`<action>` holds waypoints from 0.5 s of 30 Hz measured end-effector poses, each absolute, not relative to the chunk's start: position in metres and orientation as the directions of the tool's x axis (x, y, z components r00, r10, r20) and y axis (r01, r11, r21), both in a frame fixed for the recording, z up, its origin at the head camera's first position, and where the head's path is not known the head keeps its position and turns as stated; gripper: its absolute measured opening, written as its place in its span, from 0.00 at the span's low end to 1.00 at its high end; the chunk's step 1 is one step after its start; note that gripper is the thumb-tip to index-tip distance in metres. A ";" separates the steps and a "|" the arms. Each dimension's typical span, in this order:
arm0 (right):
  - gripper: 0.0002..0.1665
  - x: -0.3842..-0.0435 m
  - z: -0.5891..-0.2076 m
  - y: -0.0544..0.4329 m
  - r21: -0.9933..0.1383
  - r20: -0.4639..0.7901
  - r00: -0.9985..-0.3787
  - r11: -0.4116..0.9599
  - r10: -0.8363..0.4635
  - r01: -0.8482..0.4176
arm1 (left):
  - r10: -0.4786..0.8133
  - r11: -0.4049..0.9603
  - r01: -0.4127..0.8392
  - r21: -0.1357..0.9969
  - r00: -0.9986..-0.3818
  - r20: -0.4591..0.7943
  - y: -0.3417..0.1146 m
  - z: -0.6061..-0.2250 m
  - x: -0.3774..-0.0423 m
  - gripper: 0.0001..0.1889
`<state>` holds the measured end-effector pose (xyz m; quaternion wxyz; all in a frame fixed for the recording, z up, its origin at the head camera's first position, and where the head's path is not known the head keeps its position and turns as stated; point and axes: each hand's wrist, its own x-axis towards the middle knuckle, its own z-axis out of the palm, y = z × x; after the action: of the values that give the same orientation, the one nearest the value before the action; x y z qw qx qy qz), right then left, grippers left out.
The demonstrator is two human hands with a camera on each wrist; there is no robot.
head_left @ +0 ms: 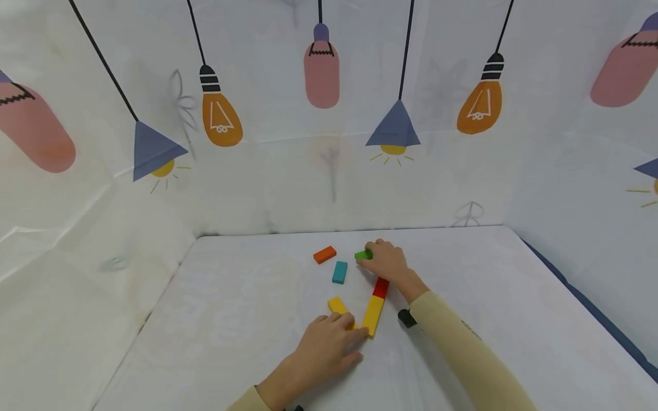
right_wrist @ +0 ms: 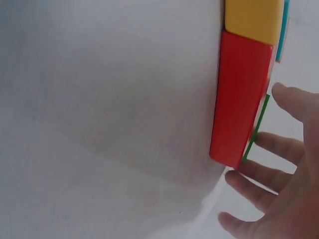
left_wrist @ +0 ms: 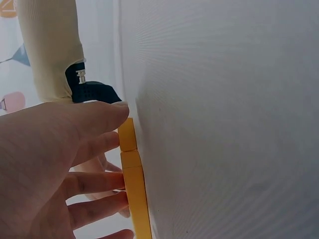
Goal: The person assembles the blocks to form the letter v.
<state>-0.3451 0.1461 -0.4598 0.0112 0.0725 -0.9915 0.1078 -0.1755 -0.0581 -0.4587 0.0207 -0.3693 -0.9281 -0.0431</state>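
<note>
On the white table, my right hand [head_left: 385, 261] pinches a green block [head_left: 362, 254] between thumb and fingers; part of the block is hidden by the hand. Just below it, a red block [head_left: 381, 287] lies end to end with a yellow block [head_left: 372, 314]; the red block [right_wrist: 241, 99] is large in the right wrist view. My left hand [head_left: 326, 345] rests at the near end of the yellow pieces, its fingers extended. Its fingertips touch yellow blocks [left_wrist: 134, 194] in the left wrist view. Another yellow block [head_left: 337, 305] slants, partly covered by the left fingers.
An orange block [head_left: 325, 254] and a teal block [head_left: 340, 272] lie apart, left of the green one. Behind the table [head_left: 231, 297] hangs a pale sheet [head_left: 277, 188] with printed lamps. A dark strap piece [head_left: 406, 318] sits under the right forearm.
</note>
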 end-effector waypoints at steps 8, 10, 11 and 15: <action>0.31 -0.346 -0.457 0.139 -0.236 0.041 -0.994 0.965 -0.103 -0.110 | 0.682 0.725 0.685 0.076 -0.729 0.062 -0.057 -0.456 -0.175 0.23; 0.30 -0.346 -0.458 0.138 -0.238 0.040 -0.994 0.965 -0.104 -0.111 | 0.679 0.728 0.681 0.076 -0.732 0.059 -0.057 -0.456 -0.175 0.23; 0.30 -0.346 -0.459 0.138 -0.236 0.041 -0.994 0.965 -0.105 -0.112 | 0.677 0.729 0.680 0.077 -0.733 0.057 -0.057 -0.456 -0.175 0.23; 0.29 -0.346 -0.461 0.137 -0.238 0.053 -0.994 0.966 -0.094 -0.104 | 0.675 0.731 0.678 0.080 -0.735 0.061 -0.057 -0.455 -0.174 0.22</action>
<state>-0.3465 0.1374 -0.4609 0.0206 0.0499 -0.9912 0.1212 -0.1738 -0.0570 -0.4555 0.0140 -0.3636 -0.9302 -0.0482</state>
